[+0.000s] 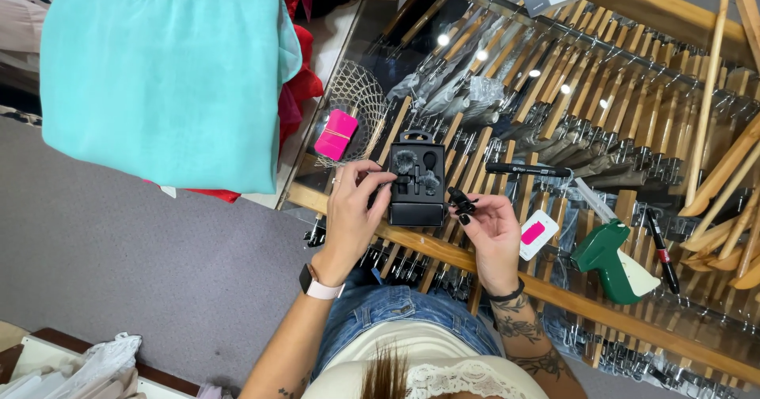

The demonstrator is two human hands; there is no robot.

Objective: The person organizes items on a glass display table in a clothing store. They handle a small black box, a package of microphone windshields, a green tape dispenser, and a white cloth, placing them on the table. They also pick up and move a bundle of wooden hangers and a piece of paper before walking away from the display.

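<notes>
Both forearms reach forward, left hand (354,209) and right hand (492,226) pinching.
</notes>
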